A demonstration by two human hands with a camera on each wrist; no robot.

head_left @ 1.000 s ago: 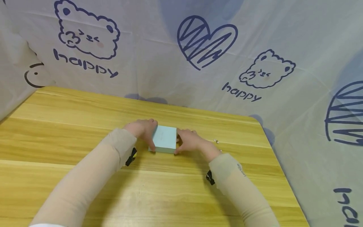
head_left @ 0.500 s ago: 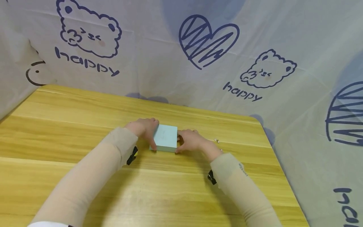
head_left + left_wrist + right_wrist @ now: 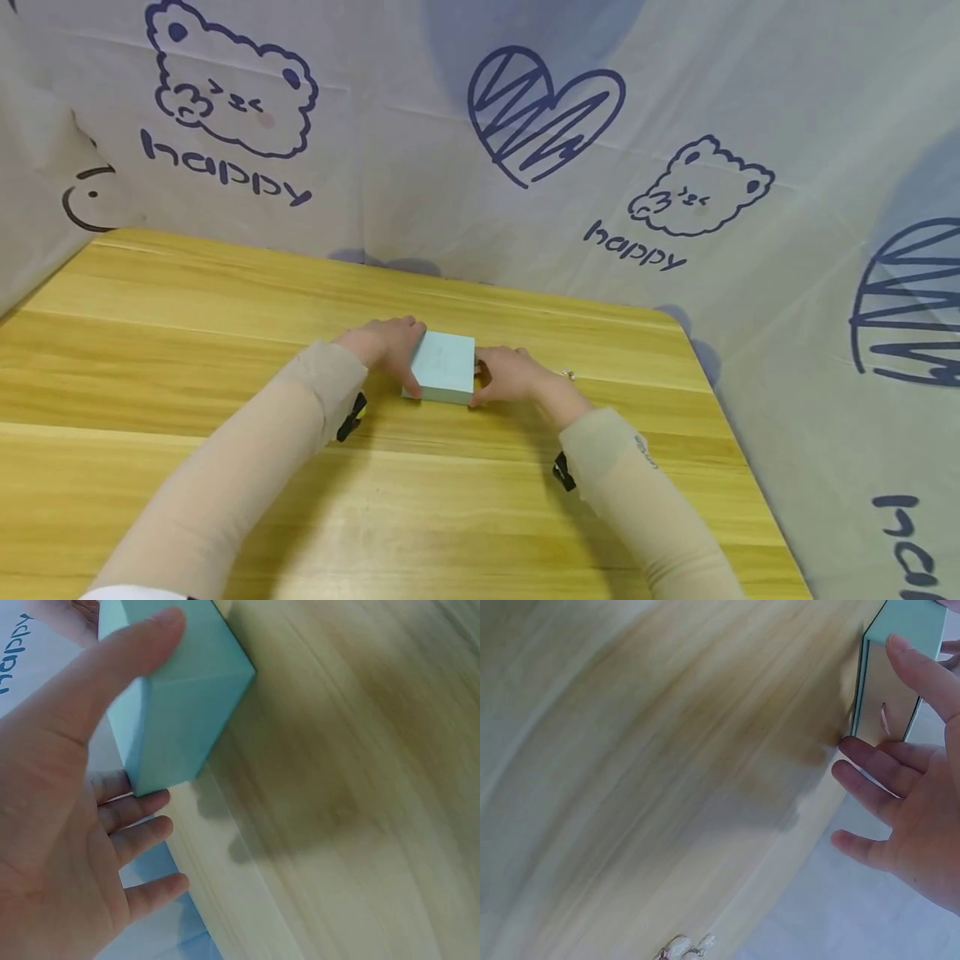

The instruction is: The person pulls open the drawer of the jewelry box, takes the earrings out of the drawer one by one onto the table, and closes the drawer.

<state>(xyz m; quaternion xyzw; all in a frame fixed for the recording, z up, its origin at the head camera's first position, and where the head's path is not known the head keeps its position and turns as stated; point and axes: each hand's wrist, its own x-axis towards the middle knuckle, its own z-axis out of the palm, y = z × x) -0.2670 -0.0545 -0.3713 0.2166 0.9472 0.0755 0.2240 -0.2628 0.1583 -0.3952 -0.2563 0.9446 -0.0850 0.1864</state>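
Observation:
A light turquoise drawer box [image 3: 444, 363] lies flat on the wooden table between both hands. My left hand [image 3: 390, 350] grips its left end, with the thumb on the near side and fingers toward the far side. At the other end, my right hand [image 3: 517, 375] holds the box, thumb by the near corner. The right wrist view shows that end as a beige panel [image 3: 881, 682] inside the turquoise sleeve, with a small ribbon-like pull [image 3: 886, 718] on it. In the left wrist view, the closed turquoise end [image 3: 180, 712] faces the left palm.
Small shiny pieces, perhaps earrings [image 3: 682, 948], lie on the wooden table [image 3: 420, 508] to the right of the right hand. A white cloth [image 3: 420, 167] with blue drawings hangs behind the table's far edge. Each wrist wears a black camera mount [image 3: 351, 418].
Both hands and the box have shifted slightly to the right along the table. The grip on the box looks the same.

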